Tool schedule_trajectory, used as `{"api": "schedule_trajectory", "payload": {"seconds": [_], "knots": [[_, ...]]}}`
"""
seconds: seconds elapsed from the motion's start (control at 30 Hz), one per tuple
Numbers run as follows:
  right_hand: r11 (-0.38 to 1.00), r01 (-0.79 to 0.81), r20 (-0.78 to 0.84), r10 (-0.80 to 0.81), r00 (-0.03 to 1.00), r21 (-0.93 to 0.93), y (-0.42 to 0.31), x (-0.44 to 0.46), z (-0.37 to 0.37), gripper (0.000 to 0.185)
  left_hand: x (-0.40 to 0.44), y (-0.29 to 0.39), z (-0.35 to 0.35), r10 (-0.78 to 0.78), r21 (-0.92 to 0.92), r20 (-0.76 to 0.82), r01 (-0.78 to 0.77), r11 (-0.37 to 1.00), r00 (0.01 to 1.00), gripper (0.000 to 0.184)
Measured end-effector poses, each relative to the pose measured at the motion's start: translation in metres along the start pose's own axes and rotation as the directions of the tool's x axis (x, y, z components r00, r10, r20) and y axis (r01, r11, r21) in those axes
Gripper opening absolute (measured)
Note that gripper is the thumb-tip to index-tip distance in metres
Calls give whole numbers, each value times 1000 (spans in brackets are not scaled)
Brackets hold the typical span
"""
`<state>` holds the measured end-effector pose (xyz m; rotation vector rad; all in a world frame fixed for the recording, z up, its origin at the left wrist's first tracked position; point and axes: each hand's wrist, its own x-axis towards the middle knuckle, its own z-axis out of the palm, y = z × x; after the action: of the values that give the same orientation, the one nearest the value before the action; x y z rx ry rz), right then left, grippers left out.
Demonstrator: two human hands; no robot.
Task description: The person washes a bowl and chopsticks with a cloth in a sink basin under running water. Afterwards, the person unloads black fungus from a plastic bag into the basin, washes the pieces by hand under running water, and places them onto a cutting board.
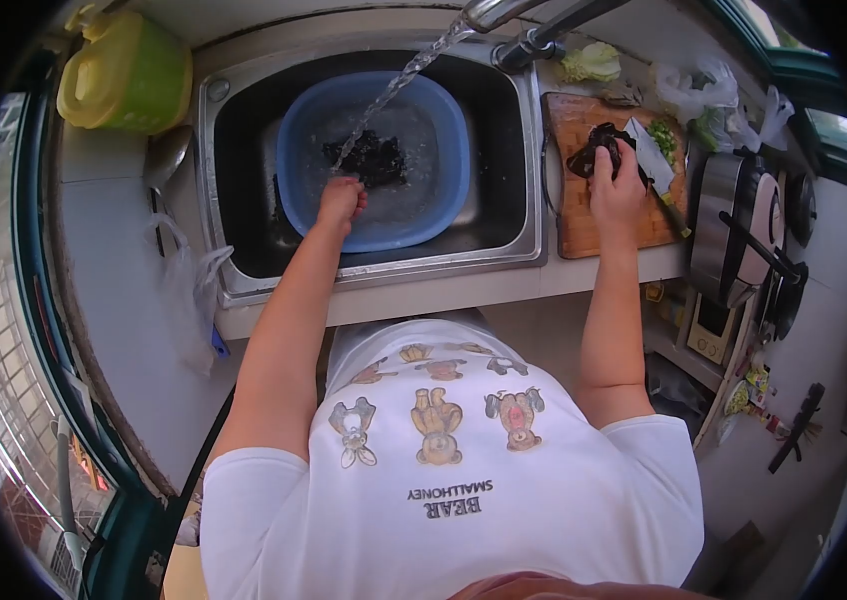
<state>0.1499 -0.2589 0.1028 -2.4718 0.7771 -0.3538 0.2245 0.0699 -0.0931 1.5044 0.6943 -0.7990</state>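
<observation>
My left hand [344, 203] is closed above the near rim of a blue basin [289, 140], close to the running water; what its fingers hold, if anything, is hidden. Dark, ruffled pieces that look like wood ear mushroom [376, 160] lie in the basin's water. Over a wooden cutting board [579, 225], my right hand [616, 185] grips a dark clump of wood ear mushroom [599, 140]. Beside that hand a knife [652, 155] rests on the board, next to chopped green onion [664, 138].
Water pours from the faucet [489, 14] into the basin, which stands in a steel sink [534, 190]. A yellow-green jug [134, 75] is at the back left. Leafy greens [591, 62], plastic bags [699, 90] and a silver appliance [734, 230] surround the board.
</observation>
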Motion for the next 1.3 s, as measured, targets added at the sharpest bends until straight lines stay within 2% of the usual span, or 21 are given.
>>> {"api": "schedule_trajectory", "payload": {"seconds": [0.07, 0.1, 0.17, 0.27, 0.3, 0.37, 0.47, 0.5, 0.57, 0.63, 0.73, 0.83, 0.97, 1.07, 1.17, 1.23, 1.3], "knots": [[905, -26, 12, 35, 999, -425, 27, 2, -23, 68, 21, -12, 10, 32, 28, -112, -29, 999, 993, 24], [855, 6, -58, -42, 997, -519, 38, -2, -30, 69, 26, -11, 14, 53, 63, -175, -42, 997, 983, 27], [944, -3, -64, -19, 998, -329, 43, -7, -40, 58, 34, -11, 25, 87, 134, -297, -49, 990, 951, 33], [1000, -15, 199, 15, 980, -4, 27, -26, -31, 44, 61, -31, 51, 285, 428, -261, -154, 890, 922, 40], [998, -18, 256, 1, 967, 62, 20, -30, -24, 35, 69, -36, 54, 279, 410, -228, -168, 897, 933, 40], [982, 53, 384, -120, 915, 181, 17, -34, -6, 33, 76, -40, 60, 270, 369, -164, -195, 909, 949, 41], [918, -68, 561, -179, 808, 391, -4, -41, 34, 29, 59, -30, 67, 500, 456, -246, -356, 816, 830, 35], [876, -124, 605, -213, 767, 466, -4, -44, 56, 29, 43, -14, 61, 422, 377, -155, -342, 861, 893, 38], [852, -302, 759, -156, 632, 427, -20, -44, 96, 35, -4, 22, 47, 269, 224, 56, -274, 935, 962, 43], [869, -264, 698, -122, 706, 418, -27, -48, 151, 43, -33, 33, 39, 259, 99, 102, -269, 958, 960, 41], [535, -736, 867, 15, 499, 414, -74, -43, 171, 44, -39, 29, 24, 252, -101, 140, -240, 966, 957, 38], [434, -753, 867, -191, 461, 495, -87, -44, 198, 40, -56, 35, 7, 288, -227, 116, -257, 939, 950, 32], [462, -699, 834, -214, 509, 546, -105, -49, 206, 39, -66, 39, -16, 322, -257, -4, -312, 915, 947, 24], [391, -722, 819, -224, 528, 571, -108, -54, 214, 30, -66, 36, -20, 281, -551, -42, -257, 794, 959, 18], [246, -797, 831, -246, 499, 552, -109, -52, 210, 18, -67, 37, -31, 251, -652, 137, -103, 751, 958, 24], [101, -867, 850, -283, 445, 487, -115, -51, 200, 12, -71, 39, -29, 259, -606, 151, -118, 787, 954, 25], [157, -858, 861, -248, 445, 489, -124, -52, 193, 13, -76, 41, -25, 269, -588, 148, -134, 798, 952, 23]]}}
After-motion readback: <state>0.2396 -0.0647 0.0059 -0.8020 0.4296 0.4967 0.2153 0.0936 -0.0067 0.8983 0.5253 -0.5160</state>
